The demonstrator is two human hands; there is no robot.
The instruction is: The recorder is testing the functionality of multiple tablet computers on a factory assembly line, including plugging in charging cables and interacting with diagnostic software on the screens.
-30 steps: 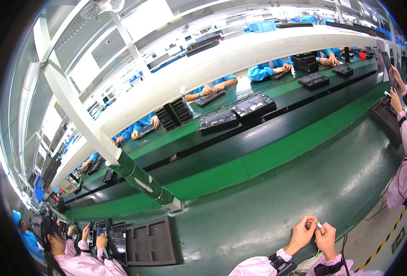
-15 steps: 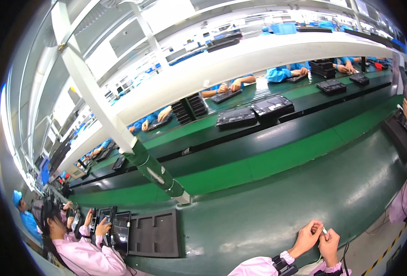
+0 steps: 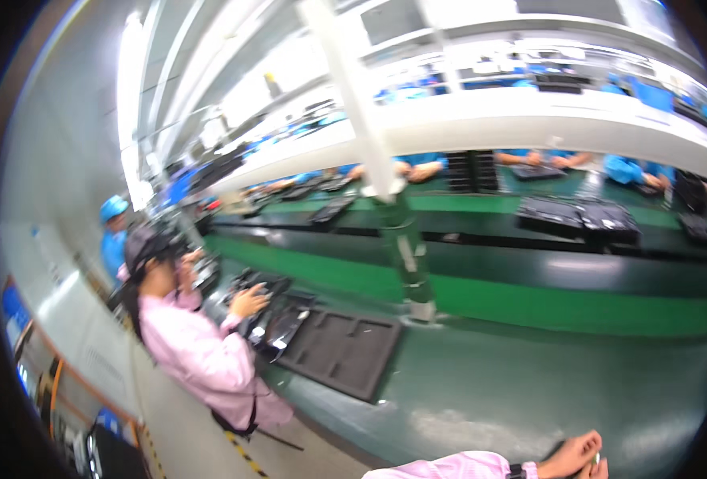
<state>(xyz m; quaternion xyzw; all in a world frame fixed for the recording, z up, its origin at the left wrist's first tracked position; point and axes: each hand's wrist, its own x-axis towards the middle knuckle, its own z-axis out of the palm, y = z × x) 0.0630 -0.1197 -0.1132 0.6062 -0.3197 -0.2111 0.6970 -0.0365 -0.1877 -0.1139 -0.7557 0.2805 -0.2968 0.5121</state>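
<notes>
At the lower right edge my left hand point(image 3: 573, 455) is curled with its fingertips brought together above the green workbench point(image 3: 481, 375). Beside and below it, my right hand point(image 3: 598, 471) is mostly cut off by the frame's edge, its visible fingers bent. A tiny whitish-green piece point(image 3: 597, 458) shows where the two hands meet, too small and blurred to name. A pink sleeve and a black wristband cover my left forearm.
A black foam tray point(image 3: 345, 351) lies on the bench to the left. Beyond it a co-worker in pink point(image 3: 202, 343) handles dark devices. A post point(image 3: 405, 247) rises at the bench's far side. Opened black devices point(image 3: 577, 217) sit on the line behind, with blue-sleeved workers across.
My view has swung left, so the tray, co-worker and post sit further right in it. My hands now lie at the lower edge, still close together, the right one largely cut off.
</notes>
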